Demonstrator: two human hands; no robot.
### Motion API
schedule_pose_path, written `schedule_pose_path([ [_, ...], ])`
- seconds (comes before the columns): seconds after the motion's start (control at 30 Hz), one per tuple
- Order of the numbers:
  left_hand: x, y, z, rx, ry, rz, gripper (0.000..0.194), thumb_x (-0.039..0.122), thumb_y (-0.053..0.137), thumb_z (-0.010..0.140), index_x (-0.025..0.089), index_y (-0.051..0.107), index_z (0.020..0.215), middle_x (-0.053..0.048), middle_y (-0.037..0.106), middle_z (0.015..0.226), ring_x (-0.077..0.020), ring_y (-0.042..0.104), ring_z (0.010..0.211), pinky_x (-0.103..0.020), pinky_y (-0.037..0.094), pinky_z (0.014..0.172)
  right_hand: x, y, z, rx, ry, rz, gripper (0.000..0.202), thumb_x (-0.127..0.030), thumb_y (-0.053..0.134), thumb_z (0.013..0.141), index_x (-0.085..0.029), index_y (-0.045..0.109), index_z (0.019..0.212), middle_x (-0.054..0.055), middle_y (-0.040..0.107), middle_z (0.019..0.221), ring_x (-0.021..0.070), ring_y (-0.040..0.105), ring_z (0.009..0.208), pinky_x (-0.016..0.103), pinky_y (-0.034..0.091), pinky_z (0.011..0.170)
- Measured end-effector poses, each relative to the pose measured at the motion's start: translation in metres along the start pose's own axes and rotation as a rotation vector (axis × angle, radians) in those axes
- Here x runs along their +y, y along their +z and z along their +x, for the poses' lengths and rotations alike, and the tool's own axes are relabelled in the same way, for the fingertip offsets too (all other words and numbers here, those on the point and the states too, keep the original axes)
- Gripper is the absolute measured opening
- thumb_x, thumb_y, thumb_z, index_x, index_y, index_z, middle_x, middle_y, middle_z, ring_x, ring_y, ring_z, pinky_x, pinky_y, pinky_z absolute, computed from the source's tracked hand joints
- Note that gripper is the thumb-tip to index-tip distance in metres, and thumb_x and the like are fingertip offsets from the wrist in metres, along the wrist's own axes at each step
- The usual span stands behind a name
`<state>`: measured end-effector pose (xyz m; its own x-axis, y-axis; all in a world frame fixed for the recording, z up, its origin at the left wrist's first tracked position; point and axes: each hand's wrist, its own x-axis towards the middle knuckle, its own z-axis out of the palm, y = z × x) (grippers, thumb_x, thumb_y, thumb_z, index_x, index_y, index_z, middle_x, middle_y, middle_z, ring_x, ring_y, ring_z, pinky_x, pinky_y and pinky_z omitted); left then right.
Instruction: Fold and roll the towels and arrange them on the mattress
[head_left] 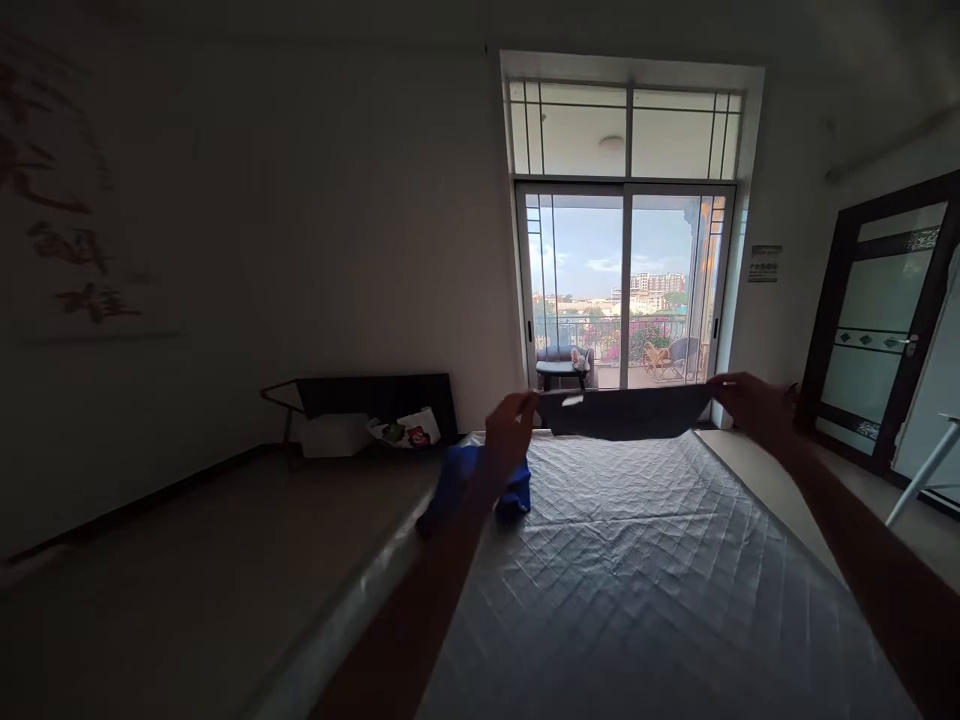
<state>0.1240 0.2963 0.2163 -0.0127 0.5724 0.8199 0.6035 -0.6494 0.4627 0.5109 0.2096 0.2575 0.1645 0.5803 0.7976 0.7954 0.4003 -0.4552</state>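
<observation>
Stretched between my hands at the far end of the covered surface is a dark piece of cloth (637, 412), with a small pale patch near its left end. Its kind is hard to make out in the dim light. My left hand (511, 430) pinches the left upper corner, fingers closed. At the other upper corner, my right hand (754, 402) grips the cloth the same way. A crumpled blue cloth (514, 500) lies on the silvery quilted cover (630, 560), partly hidden behind my left forearm.
Beyond the cover stands a glass sliding door (627, 290) onto a balcony. Along the left wall are a black panel (375, 395), a white box (334, 436) and a printed bag (412, 430). A dark-framed door (874, 330) and a white metal leg (926, 470) are at right.
</observation>
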Motion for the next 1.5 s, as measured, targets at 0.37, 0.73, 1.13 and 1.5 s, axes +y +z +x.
schedule_pose_path([
  [0.37,-0.098,0.136,-0.185,-0.592,-0.174,0.216,0.019,0.011,0.053,0.090,0.019,0.070,0.091,-0.007,0.075,0.099,-0.0202,0.069,0.099,-0.031,0.051,0.089,0.180,0.145,-0.181,-0.315,0.191,-0.155,0.025,-0.015,0.050,0.074,-0.024,0.073,0.075,0.004,0.077,0.084,0.0230,0.075,0.079,0.033,0.059,0.074],
  [0.73,-0.119,0.098,-0.139,-0.576,-0.312,0.394,0.029,0.033,0.060,0.091,0.023,0.069,0.117,-0.010,0.071,0.105,-0.0244,0.064,0.106,-0.035,0.046,0.096,0.196,0.148,-0.192,-0.387,0.113,-0.311,0.029,-0.026,0.047,0.081,-0.022,0.074,0.092,0.009,0.076,0.099,0.0283,0.070,0.097,0.042,0.055,0.088],
  [1.13,-0.171,0.067,-0.147,-0.466,-0.583,0.429,0.052,0.016,0.071,0.076,0.012,0.059,0.127,-0.019,0.065,0.121,-0.0279,0.066,0.111,-0.031,0.047,0.093,0.201,0.149,-0.192,-0.317,0.089,-0.331,0.028,-0.033,0.047,0.083,-0.022,0.072,0.088,0.011,0.074,0.099,0.0287,0.069,0.096,0.042,0.055,0.088],
  [1.5,-0.166,0.039,-0.107,-0.140,-0.532,0.117,0.037,0.016,0.070,0.078,0.015,0.065,0.115,-0.012,0.072,0.116,-0.0234,0.069,0.108,-0.035,0.053,0.094,0.197,0.148,-0.189,-0.331,0.128,-0.288,0.028,-0.033,0.047,0.081,-0.022,0.072,0.087,0.011,0.074,0.100,0.0285,0.067,0.100,0.042,0.053,0.092],
])
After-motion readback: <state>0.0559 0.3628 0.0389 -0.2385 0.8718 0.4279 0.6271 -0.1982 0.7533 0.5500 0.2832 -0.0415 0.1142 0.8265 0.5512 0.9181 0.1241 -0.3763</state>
